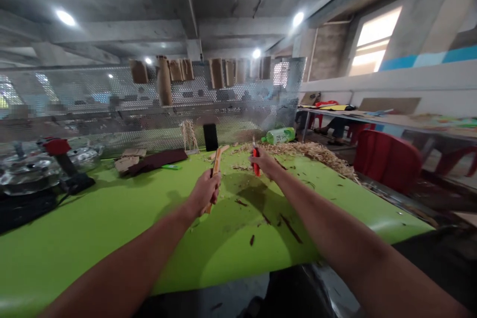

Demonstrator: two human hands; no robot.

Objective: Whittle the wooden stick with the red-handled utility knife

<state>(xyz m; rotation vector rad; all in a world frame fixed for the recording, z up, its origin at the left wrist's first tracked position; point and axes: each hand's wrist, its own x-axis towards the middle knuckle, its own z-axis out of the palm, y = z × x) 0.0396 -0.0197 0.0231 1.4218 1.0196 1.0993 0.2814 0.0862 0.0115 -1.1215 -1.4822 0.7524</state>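
Observation:
A narrow strip of wood, pale orange on its face, stands tilted in my left hand, with the fingers wrapped round its lower part. My right hand is closed on a red-handled knife whose short blade points up and away from me. Knife and strip are apart, with a gap of green tabletop between them. Dark brown shavings lie scattered on the green table below my right forearm.
Pale curled shavings are heaped along the right edge, near a green-labelled bottle. A black phone-like slab stands at the back before a perforated metal screen. Metal pots are at left; a red chair at right.

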